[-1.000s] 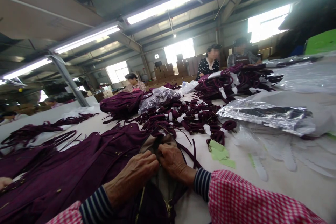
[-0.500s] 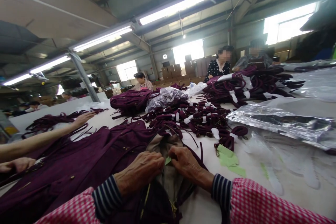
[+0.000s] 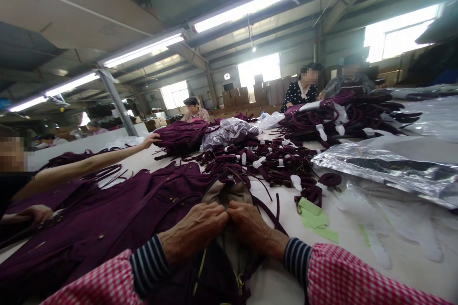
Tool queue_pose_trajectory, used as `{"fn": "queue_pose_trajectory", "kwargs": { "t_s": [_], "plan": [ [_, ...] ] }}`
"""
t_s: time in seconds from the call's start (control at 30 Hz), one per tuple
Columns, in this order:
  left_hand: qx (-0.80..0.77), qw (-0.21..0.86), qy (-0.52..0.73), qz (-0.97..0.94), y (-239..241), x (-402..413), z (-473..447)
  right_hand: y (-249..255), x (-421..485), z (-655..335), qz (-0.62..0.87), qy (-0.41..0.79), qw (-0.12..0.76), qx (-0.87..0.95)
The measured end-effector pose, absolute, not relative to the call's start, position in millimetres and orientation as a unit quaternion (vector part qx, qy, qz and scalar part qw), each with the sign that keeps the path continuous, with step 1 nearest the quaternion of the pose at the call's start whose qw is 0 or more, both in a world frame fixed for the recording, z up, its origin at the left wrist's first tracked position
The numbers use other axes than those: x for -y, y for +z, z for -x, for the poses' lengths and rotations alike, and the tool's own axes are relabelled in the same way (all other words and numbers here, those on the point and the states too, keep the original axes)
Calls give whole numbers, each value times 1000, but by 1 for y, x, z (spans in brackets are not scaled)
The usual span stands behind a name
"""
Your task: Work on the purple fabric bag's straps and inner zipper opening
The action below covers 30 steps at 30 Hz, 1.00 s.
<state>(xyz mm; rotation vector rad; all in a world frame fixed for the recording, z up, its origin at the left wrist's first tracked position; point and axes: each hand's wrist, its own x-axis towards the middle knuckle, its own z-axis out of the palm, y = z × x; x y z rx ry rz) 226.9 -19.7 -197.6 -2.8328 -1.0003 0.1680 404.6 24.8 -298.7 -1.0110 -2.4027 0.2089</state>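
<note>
On the worktable (image 3: 358, 257), left hand (image 3: 195, 231) and right hand (image 3: 252, 226) knuckle-to-knuckle, both pinching the purple bag (image 3: 143, 209).

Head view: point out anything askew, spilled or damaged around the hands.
Nothing looks damaged. The left hand and right hand press together on the purple garment's lining. Green tags lie loosely scattered on the table beside tangled purple straps.

Beyond my hands I see purple straps (image 3: 272, 159) heaped; green tags (image 3: 315, 219) lie to their right, foil bags (image 3: 386, 169) farther right, a co-worker's arm (image 3: 89, 164) stretched far left.
</note>
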Motion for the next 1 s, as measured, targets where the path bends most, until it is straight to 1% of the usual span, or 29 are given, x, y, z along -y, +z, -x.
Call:
{"fn": "queue_pose_trajectory", "kwargs": {
  "t_s": [0.1,0.17,0.33,0.43,0.6,0.7,0.8,0.9,0.97,1.0],
  "plan": [
    [318,65,51,945,-198,16,-230,-299,-19,-413,289,74,260,918],
    [313,65,57,946,-198,14,-230,-295,-8,-425,262,71,249,930],
    [334,84,115,932,-194,5,-231,-283,18,-451,265,95,226,932],
    [329,103,130,930,-196,-4,-237,-289,22,-453,264,93,222,934],
    [310,154,107,932,-204,-35,-258,-312,24,-444,266,8,232,936],
    [321,155,90,930,-204,-56,-264,-317,28,-444,266,-44,246,931],
    [327,139,69,932,-208,-67,-255,-312,31,-445,271,-69,242,929],
    [350,111,31,930,-222,-75,-232,-302,26,-445,241,-42,215,945],
    [384,58,-12,922,-235,-83,-217,-296,22,-447,206,13,187,960],
    [397,53,-21,916,-240,-88,-212,-294,21,-448,195,44,179,963]
  ]
}}
